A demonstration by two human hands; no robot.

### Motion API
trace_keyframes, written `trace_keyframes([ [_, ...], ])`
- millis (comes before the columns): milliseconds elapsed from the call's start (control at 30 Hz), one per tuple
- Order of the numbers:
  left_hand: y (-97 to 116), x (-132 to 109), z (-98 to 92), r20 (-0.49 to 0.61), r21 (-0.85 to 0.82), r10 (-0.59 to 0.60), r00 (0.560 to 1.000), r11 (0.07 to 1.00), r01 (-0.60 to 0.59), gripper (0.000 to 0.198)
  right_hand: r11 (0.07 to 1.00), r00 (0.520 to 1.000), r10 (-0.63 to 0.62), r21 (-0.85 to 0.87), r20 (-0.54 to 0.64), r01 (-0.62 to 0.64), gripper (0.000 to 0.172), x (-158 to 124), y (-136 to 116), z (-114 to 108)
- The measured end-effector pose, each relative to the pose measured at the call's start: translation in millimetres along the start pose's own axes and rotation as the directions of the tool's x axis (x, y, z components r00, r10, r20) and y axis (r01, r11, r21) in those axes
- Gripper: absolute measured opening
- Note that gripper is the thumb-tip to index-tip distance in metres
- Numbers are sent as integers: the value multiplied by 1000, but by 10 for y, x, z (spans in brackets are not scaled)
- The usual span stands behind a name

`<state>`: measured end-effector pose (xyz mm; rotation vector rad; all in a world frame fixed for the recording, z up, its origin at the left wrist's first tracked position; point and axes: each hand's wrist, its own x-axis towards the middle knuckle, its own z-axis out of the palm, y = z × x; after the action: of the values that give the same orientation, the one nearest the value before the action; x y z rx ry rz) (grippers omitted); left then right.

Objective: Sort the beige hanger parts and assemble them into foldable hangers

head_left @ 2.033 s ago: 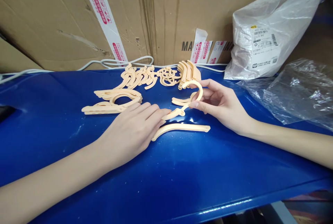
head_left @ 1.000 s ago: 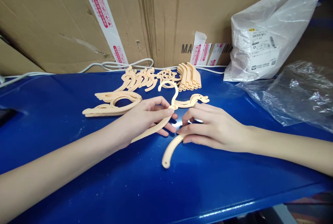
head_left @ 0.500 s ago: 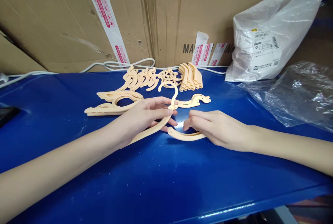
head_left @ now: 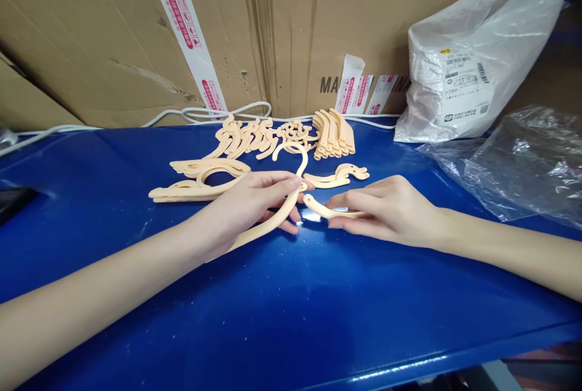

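My left hand pinches a cream plastic hanger near the joint where its curved hook meets one arm. The hook rises above my fingers, and the arm slants down to the left, partly hidden by my hand. To the right, my right hand grips a loose hanger arm of the same cream plastic. Its holed end points left, a small gap away from the hanger's joint. Behind my fingers lies another cream piece with a curled end.
Folded hangers lie left of my hands. Behind stand a row of hooks and stacked hanger arms. A white package, clear plastic wrap, a white cable and cardboard border the blue table.
My right hand has taken up the loose arm and raised it off the table, its holed end now higher and nearer the joint. The hanger in my left hand has shifted slightly left.
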<state>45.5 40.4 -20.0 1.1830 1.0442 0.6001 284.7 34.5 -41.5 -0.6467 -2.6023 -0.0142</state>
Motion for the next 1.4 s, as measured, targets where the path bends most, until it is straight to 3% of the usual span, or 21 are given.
trace_keyframes([
  [133,-3,2,-20,13,1,-13,1000,1000,13,21,991,998,-69,-114,-11,67,26,6,27,2],
  [367,24,0,-34,11,-93,-25,1000,995,26,19,972,999,-42,-231,-4,40,30,37,12,3],
  [833,22,33,-74,52,-67,-51,997,996,54,20,949,999,52,-310,-18,-55,32,56,45,14],
  [1000,-13,44,-110,87,-78,-54,995,995,61,18,946,999,26,-323,-35,-36,31,35,56,16],
  [1400,0,26,-76,53,-78,-75,996,994,79,10,927,998,-47,-373,-43,27,31,27,44,15],
])
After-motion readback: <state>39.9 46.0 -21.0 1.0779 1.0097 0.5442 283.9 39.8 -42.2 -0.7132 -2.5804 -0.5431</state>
